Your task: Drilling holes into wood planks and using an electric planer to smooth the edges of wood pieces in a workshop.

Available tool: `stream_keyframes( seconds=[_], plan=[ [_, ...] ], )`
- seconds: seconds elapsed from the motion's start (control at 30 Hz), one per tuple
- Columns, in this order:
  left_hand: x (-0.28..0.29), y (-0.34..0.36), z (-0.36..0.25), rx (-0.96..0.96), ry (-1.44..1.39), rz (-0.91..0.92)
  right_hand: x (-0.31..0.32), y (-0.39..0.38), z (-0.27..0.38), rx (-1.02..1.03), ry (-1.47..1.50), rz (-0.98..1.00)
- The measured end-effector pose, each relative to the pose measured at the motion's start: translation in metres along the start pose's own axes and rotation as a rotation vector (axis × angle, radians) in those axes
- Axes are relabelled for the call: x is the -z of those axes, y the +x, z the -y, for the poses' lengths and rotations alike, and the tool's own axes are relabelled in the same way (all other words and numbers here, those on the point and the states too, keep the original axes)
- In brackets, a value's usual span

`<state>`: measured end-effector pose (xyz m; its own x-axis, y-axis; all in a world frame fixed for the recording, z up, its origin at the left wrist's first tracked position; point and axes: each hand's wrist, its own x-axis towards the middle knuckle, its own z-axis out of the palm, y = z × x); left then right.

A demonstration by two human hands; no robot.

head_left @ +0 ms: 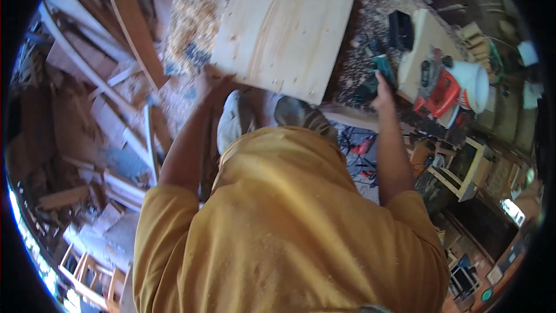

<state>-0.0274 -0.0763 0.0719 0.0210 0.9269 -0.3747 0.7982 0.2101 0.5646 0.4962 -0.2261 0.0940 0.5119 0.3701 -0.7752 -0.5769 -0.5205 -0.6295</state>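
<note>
A pale wooden board (284,29) lies on the work surface with wood shavings around it. My left hand (214,81) grips the board's near left corner, with its fingers curled at the edge. To the right of the board, my right hand (382,90) is closed on a dark green power tool (366,87), which is partly hidden by the hand. Beside that hand are a black case (401,30), a cream slab (431,35), a red tool (437,95) and a white bucket (469,86). My shoes (234,116) show just below the board.
Loose planks and offcuts (110,122) cover the floor and lean at the left. A long brown plank (133,35) points toward me. A red corded tool (362,146) with tangled cables lies on the floor at right, near a small wooden frame (469,171). Wooden furniture (87,272) stands lower left.
</note>
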Motion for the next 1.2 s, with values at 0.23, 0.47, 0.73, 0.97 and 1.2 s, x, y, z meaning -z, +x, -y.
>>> stream_keyframes(
  seconds=[0.23,0.47,0.73,0.97,1.2],
  plan=[
    [-0.021,0.019,0.058,-0.231,0.041,-0.079,-0.044,-0.096,-0.021,0.916,-0.983,-0.242],
    [0.003,-0.017,0.018,-0.181,-0.088,-0.103,-0.158,-0.11,-0.117,0.741,-0.877,-0.124],
    [0.07,0.015,-0.001,0.085,-0.836,0.495,-0.148,-0.132,-0.083,0.552,-0.635,-0.028],
    [0.132,0.007,-0.043,-0.183,-0.813,0.5,-0.166,-0.138,-0.1,0.601,-0.73,0.145],
    [0.217,-0.056,-0.13,-0.436,-0.292,0.093,-0.113,-0.079,-0.115,1.127,-0.987,-0.277]
  ],
)
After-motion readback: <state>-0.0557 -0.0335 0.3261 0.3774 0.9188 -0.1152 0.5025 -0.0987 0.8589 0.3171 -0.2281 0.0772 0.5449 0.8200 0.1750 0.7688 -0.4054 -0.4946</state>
